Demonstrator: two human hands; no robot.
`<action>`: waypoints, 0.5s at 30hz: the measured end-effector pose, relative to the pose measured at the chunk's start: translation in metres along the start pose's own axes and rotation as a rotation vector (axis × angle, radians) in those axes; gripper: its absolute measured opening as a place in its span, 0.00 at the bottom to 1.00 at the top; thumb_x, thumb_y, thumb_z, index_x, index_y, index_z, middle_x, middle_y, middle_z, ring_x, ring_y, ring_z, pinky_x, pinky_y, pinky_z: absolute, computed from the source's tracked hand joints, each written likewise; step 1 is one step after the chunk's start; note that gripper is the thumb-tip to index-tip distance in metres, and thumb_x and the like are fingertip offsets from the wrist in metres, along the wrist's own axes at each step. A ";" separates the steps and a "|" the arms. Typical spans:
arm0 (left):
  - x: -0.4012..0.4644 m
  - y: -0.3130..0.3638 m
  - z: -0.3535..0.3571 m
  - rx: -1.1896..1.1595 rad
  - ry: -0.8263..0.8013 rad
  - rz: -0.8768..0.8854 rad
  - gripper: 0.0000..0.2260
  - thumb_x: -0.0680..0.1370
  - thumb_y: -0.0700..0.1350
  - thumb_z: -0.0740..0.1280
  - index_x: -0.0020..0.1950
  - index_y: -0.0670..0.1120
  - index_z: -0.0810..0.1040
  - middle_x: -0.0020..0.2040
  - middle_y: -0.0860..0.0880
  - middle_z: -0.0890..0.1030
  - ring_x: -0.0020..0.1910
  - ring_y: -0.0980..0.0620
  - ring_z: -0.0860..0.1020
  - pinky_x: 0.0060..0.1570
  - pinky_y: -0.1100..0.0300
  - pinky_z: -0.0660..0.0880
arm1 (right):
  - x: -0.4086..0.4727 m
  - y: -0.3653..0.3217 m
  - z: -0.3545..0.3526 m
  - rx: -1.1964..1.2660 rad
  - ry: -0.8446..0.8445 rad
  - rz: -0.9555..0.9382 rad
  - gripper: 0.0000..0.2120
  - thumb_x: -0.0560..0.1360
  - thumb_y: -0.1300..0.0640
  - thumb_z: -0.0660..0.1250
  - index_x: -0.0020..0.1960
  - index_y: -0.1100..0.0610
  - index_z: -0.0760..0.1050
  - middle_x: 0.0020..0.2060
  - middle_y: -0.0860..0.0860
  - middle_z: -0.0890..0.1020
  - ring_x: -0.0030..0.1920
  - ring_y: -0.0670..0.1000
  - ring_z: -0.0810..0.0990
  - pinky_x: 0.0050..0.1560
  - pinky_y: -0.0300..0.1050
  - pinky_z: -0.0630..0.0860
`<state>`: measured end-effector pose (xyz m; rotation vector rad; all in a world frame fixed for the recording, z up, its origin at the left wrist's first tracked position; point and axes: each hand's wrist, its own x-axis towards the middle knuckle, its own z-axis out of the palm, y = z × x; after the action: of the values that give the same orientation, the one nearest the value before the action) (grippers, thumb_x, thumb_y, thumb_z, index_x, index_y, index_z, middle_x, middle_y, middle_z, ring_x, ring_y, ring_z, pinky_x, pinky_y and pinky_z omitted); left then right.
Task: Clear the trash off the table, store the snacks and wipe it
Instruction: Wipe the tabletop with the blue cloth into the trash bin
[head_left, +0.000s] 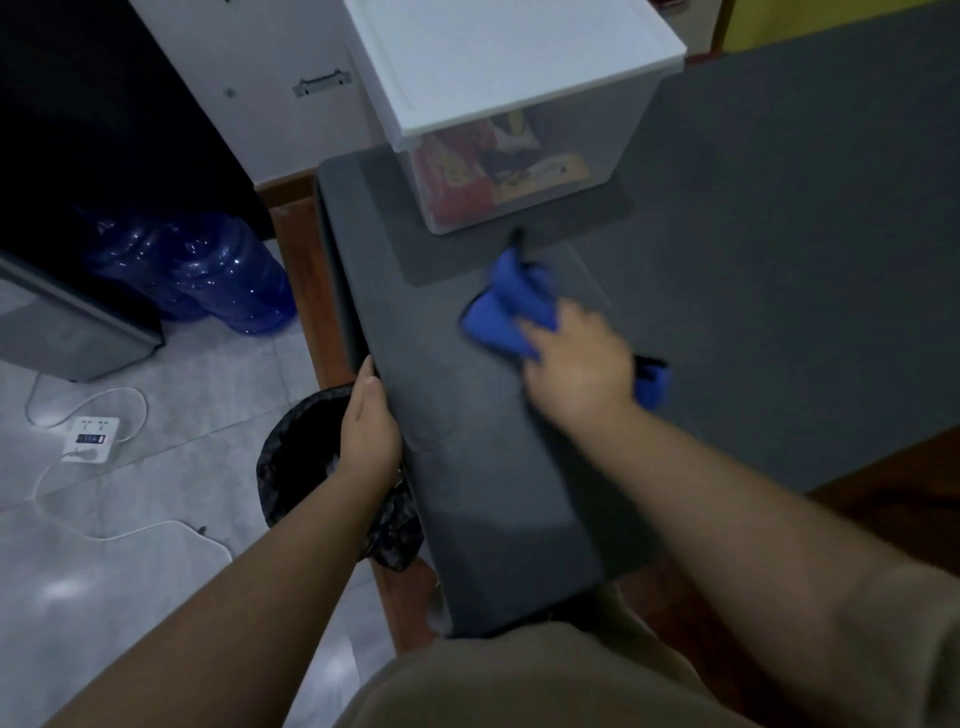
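Observation:
My right hand (582, 364) presses a bunched blue cloth (506, 312) onto the dark grey mat (779, 260) that covers the table; the hand is blurred. A bit of the cloth sticks out on the hand's right side. My left hand (369, 426) grips the left edge of the mat, thumb on top. A clear storage box (519, 171) with a white lid (509, 57) stands at the mat's far corner, with colourful snack packets visible through its wall. A bin lined with a black bag (306, 457) stands on the floor just under my left hand.
Two blue water jugs (208, 270) stand on the tiled floor at left beside a dark appliance (78, 156). A white power strip (91, 439) with cables lies on the floor. The table's wooden edge (296, 249) shows beside the mat.

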<state>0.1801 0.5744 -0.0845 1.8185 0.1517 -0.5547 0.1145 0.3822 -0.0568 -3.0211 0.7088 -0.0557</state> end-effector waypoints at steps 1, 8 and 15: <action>0.001 0.002 0.000 -0.026 -0.001 -0.025 0.20 0.83 0.52 0.48 0.74 0.56 0.62 0.72 0.52 0.68 0.68 0.52 0.68 0.68 0.56 0.65 | -0.012 -0.024 0.001 0.020 -0.011 -0.111 0.18 0.68 0.51 0.68 0.58 0.44 0.77 0.52 0.54 0.77 0.46 0.59 0.77 0.40 0.47 0.74; 0.007 0.005 0.004 -0.304 -0.022 -0.361 0.23 0.72 0.69 0.60 0.52 0.54 0.79 0.57 0.48 0.80 0.56 0.45 0.78 0.63 0.48 0.71 | -0.074 0.008 -0.002 0.041 -0.058 -0.343 0.25 0.57 0.54 0.74 0.54 0.44 0.81 0.46 0.54 0.81 0.35 0.58 0.77 0.28 0.45 0.72; 0.003 0.003 0.006 -0.343 -0.011 -0.334 0.15 0.75 0.67 0.58 0.47 0.59 0.78 0.53 0.54 0.81 0.53 0.51 0.78 0.64 0.49 0.71 | 0.014 0.111 -0.009 -0.082 0.048 0.255 0.12 0.75 0.58 0.59 0.57 0.53 0.73 0.44 0.57 0.71 0.44 0.62 0.73 0.36 0.49 0.70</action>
<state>0.1820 0.5670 -0.0843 1.4618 0.5184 -0.7235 0.0773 0.2763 -0.0523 -2.9856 1.1203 -0.0929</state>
